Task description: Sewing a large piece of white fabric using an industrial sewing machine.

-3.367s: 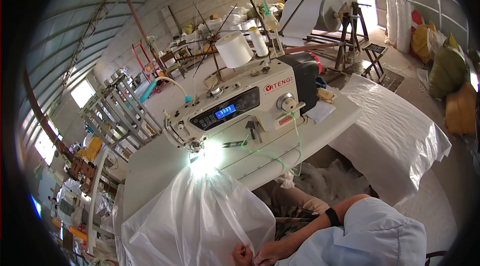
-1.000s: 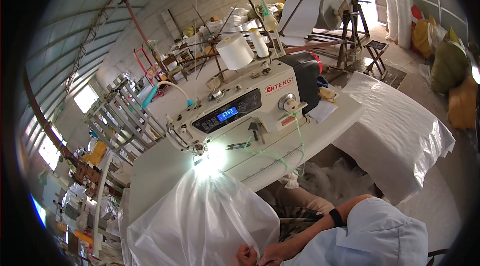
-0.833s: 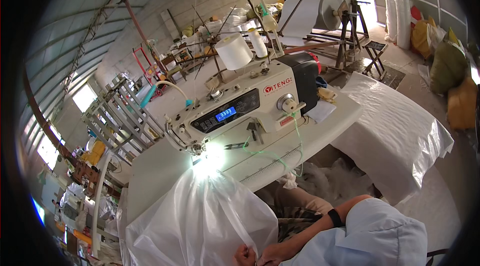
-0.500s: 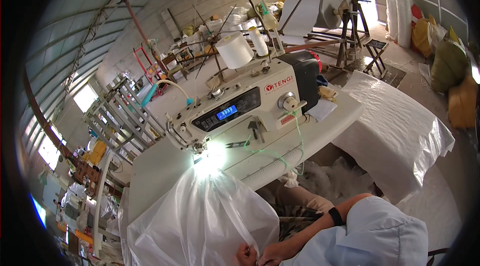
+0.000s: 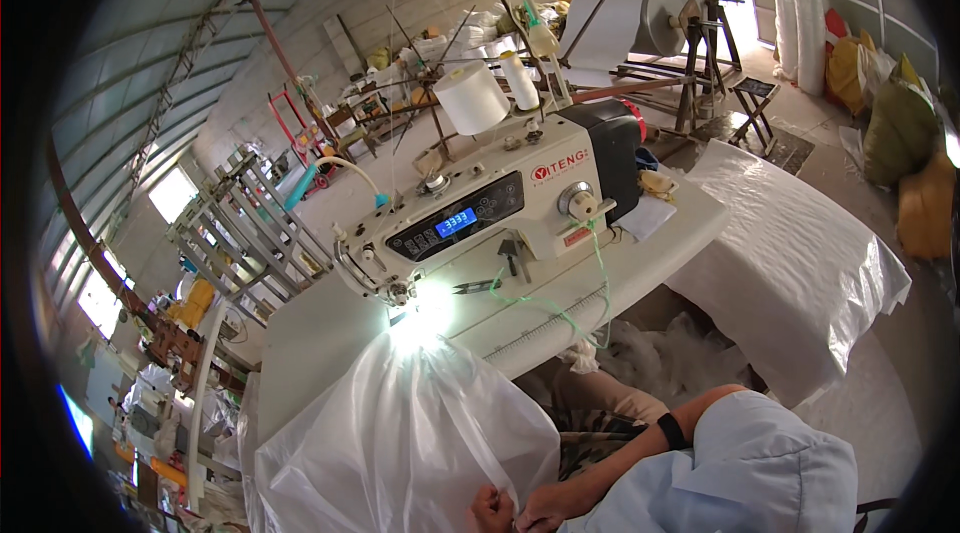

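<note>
A white, shiny plastic sheet [image 5: 390,433] hangs in folds over the near edge of the sewing machine table [image 5: 320,333]. Its upper end gathers under the needle area of a white sewing machine [image 5: 560,178], where a bright lamp glares and hides the needle. My left hand [image 5: 490,510] is closed on the sheet's right edge at the bottom of the view. Right beside it, my right hand [image 5: 542,508] is also closed, fingers pinched at the same edge. The lower fingertips of both hands are cut off by the frame. A black band circles my right forearm.
Thread snips [image 5: 477,287] and a green cord [image 5: 560,310] lie on the tabletop. Thread cones [image 5: 470,101] stand behind the machine. A white sheet stack [image 5: 790,263] drapes off to the right. Large white rolls [image 5: 625,23] sit on a stand at the back.
</note>
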Tool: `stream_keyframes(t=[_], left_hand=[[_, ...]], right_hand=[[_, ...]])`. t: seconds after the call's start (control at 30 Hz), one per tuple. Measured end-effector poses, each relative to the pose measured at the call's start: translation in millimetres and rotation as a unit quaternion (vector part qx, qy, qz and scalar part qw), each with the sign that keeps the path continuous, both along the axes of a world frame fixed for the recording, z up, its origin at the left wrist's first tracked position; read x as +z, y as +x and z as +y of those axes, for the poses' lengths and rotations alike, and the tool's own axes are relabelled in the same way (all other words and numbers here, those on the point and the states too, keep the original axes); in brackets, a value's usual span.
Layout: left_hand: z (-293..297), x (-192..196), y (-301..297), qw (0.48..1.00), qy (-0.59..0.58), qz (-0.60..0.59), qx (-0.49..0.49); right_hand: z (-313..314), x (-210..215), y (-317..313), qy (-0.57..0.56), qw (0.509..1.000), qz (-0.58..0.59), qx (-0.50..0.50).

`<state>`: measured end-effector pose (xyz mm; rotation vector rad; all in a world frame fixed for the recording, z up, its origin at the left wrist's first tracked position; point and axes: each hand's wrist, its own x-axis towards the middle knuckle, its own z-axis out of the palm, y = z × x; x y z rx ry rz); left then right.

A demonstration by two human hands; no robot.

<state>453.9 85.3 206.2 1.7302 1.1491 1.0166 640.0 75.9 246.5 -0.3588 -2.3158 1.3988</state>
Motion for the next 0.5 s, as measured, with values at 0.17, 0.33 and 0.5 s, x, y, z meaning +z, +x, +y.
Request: stream_keyframes(t=[0.17,0.33,0.5], left_hand=[[-1.6,0.0,2.2,1.000,-0.013,-0.017,0.006],[-2.6,4.3,2.5,1.000,0.009,-0.008,0.006],[-4.8,12.0,5.9,0.999,-0.025,-0.018,0.011]], right_hand=[[-1.5,-1.5,-0.4,0.003,1.000,0.007,-0.003],[-2.4,1.3,0.1,-0.007,1.000,0.002,-0.004],[-1.0,-4.9,-2.3,0.013,1.000,-0.013,-0.010]])
